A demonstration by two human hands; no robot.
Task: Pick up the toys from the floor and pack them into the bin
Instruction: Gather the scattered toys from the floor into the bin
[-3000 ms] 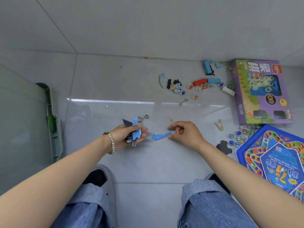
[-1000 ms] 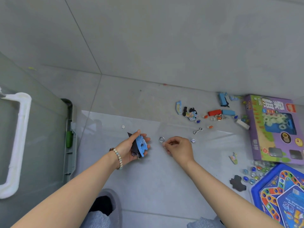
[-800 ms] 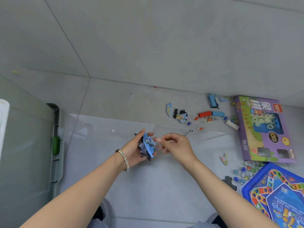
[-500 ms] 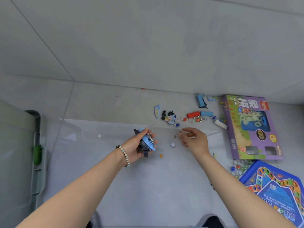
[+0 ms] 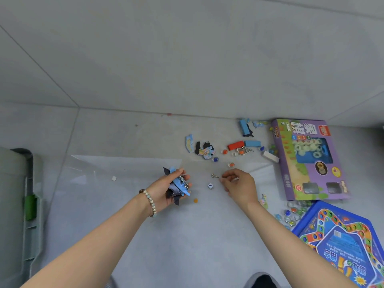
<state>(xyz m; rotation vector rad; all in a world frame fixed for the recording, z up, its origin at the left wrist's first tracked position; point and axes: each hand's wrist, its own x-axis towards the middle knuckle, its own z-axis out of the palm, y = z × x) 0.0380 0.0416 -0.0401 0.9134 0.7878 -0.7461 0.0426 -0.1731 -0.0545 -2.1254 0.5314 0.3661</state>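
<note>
Packing at early stage, in my judgement. Left grip (image 5: 164,191) curled round a bundle of foam pieces (image 5: 178,185), mid-frame; right grip (image 5: 239,186) pinching a metal hook (image 5: 215,176) just beside. Left to collect: die (image 5: 210,186), marbles (image 5: 291,213), blocks (image 5: 235,145), game box (image 5: 309,163), board (image 5: 336,242) at right. Bin (image 5: 29,225) at left edge, inside hidden.

Purple game box (image 5: 307,159) — white, black-dotted die (image 5: 210,186)

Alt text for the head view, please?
The right hand pinches a small metal hook at the floor while the left hand holds a bundle of blue and black pieces. A white die lies between them.
</note>
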